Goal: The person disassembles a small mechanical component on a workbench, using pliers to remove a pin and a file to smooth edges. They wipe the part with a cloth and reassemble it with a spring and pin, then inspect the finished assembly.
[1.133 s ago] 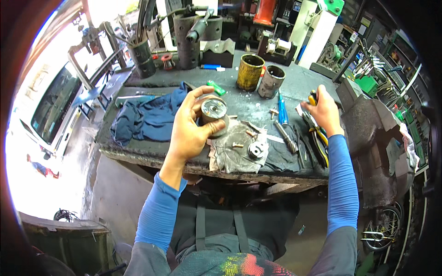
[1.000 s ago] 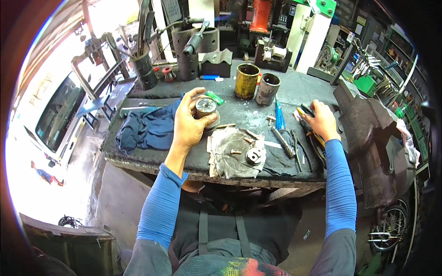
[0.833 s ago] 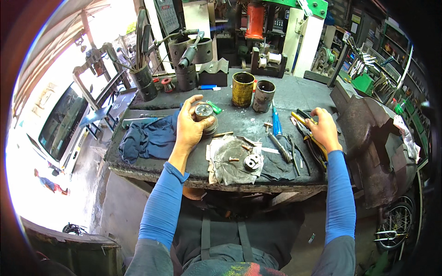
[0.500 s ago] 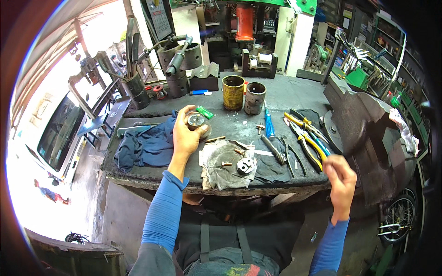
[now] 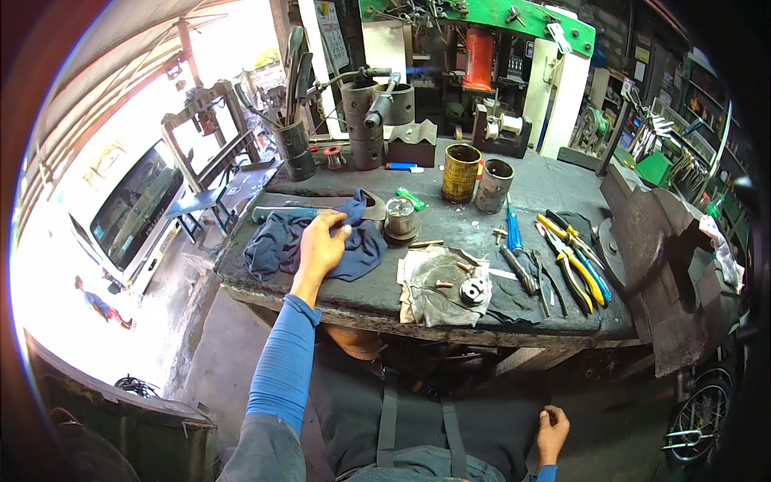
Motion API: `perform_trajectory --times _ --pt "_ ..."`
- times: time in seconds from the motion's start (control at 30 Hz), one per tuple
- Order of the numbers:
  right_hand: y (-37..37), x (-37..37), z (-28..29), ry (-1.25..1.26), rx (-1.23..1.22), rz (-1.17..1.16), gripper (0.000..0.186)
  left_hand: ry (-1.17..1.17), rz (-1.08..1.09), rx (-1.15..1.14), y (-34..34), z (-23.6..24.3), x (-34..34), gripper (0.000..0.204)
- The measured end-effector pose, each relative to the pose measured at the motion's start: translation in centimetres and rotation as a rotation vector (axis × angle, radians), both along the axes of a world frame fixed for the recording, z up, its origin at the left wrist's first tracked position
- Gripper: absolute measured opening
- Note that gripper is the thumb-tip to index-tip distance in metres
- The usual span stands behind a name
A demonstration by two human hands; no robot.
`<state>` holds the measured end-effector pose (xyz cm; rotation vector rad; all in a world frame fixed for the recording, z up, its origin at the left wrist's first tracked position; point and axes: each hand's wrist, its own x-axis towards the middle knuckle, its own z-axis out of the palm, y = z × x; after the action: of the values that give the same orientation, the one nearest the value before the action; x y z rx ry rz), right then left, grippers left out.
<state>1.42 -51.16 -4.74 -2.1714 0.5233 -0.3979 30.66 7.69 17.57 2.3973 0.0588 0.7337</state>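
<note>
Head view: the dark blue cloth [image 5: 277,243] lies under the left hand [image 5: 321,249], fingers bent, whether gripping I cannot tell; just right of that hand, a round metal part [image 5: 400,215] stands on the bench [image 5: 550,186]; farther right, lower, the right hand [image 5: 551,432] hangs loosely open

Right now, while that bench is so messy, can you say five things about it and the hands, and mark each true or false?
1. The left hand is at the dark blue cloth. True.
2. The right hand holds pliers. False: it is off the bench, with no tool visible in it.
3. The yellow can stands beside a grey can. True.
4. The big cylinder behind the bench is green. False: it is red.
5. The round metal part stands on the bench. True.
</note>
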Motion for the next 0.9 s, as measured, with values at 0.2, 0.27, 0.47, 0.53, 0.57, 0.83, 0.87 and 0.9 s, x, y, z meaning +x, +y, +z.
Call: perform_trajectory --times 0.2,0.27,0.47,0.53,0.57,0.83,0.87,0.9 --pt "-0.6 -2.4 1.4 -0.020 -0.181 -0.050 0.015 0.028 -0.104 0.130 0.4 -2.2 -1.4 0.056" --pt "-2.1 -2.3 0.8 -0.023 -0.041 -0.150 0.015 0.066 -0.125 0.175 1.1 -2.3 -1.5 0.060" --pt "-10.4 -2.9 1.2 -0.158 0.608 -0.571 0.021 0.344 -0.121 0.337 -0.3 -1.7 -2.3 0.067" --pt "-9.0 -1.6 2.4 -0.163 0.665 -0.446 0.024 0.427 -0.106 0.372 0.4 -1.0 -3.2 0.068" --pt "-8.2 -0.8 2.9 -0.154 0.638 -0.326 0.024 0.440 -0.103 0.379 0.8 -0.9 -3.5 0.069" --pt "10.2 8.4 15.3 -0.062 0.412 0.450 0.024 0.551 -0.171 0.426 0.8 0.1 -3.1 0.071" --pt "11.9 9.2 16.1 -0.057 0.384 0.510 0.024 0.541 -0.176 0.415 0.8 0.1 -2.8 0.073" --pt "13.1 9.8 17.2 -0.048 0.355 0.565 0.024 0.537 -0.171 0.412 1.2 0.0 -2.7 0.074"
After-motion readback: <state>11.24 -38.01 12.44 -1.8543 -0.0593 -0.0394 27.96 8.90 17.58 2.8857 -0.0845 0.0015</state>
